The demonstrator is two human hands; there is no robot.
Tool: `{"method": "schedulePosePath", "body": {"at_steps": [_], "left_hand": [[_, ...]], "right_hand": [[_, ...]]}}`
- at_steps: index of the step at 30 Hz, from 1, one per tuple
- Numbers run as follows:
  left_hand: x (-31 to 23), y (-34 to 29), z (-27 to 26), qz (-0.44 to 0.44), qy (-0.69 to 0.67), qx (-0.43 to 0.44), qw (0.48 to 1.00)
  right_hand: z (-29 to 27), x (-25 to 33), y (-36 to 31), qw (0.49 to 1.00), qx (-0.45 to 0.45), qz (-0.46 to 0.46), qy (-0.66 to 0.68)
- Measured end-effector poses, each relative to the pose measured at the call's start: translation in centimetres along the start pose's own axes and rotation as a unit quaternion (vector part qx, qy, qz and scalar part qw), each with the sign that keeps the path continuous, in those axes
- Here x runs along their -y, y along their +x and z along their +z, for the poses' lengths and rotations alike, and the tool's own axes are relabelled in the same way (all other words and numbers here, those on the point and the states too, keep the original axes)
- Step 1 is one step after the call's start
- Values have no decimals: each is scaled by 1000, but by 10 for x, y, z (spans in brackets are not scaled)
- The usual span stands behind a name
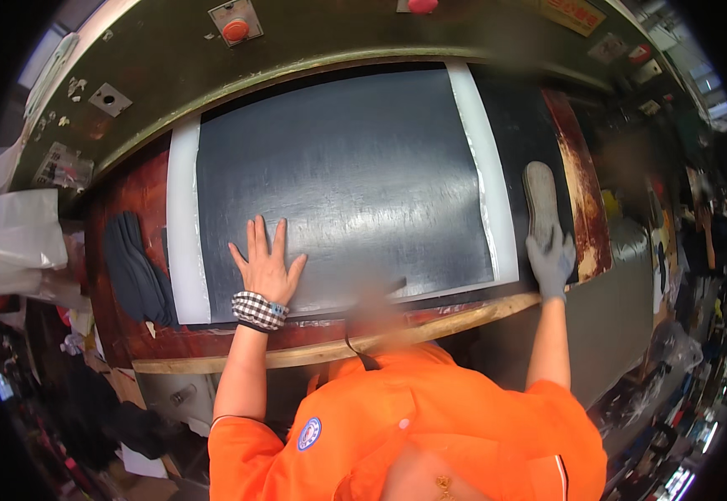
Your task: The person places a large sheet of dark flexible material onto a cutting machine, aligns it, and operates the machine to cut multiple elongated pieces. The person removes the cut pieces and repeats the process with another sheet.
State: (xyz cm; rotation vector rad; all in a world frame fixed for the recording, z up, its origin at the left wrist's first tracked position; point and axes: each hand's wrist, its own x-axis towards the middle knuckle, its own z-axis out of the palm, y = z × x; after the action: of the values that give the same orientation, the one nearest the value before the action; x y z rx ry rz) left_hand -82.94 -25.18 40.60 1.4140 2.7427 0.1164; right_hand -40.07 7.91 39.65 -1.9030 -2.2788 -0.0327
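My left hand point(267, 267) lies flat with its fingers spread on the near left part of a large dark, slightly shiny sheet point(338, 159). It is bare, with a black-and-white checked band at the wrist. At the right, my right hand point(551, 260) wears a grey glove and grips the near end of a grey sole-shaped piece point(540, 196). This piece rests on the dark surface to the right of the sheet. Pale strips point(186, 225) run along the sheet's left and right sides. The glove covers part of the sole-shaped piece.
Dark sole-shaped pieces point(134, 267) lie stacked at the left. Beyond the sheet stands a green machine beam point(322, 37) with a red button point(235, 31). A wooden edge point(464, 321) borders the table's near side. Clear plastic bags point(21, 238) hang at the far left.
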Motion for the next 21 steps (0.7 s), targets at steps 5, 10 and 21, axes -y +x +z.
{"method": "schedulePosePath", "body": {"at_steps": [5,10,21], "left_hand": [[-5,16,2,-23,23,7,999],[13,21,-3,3,-135,-7,991],[122,-33,13,-70,-39,-105,991]], "right_hand": [[-2,-47,-10,988,58,-123,67],[-30,-25,0,965,67,-127,218],[-131,234,-95,736,225,-68,635]]}}
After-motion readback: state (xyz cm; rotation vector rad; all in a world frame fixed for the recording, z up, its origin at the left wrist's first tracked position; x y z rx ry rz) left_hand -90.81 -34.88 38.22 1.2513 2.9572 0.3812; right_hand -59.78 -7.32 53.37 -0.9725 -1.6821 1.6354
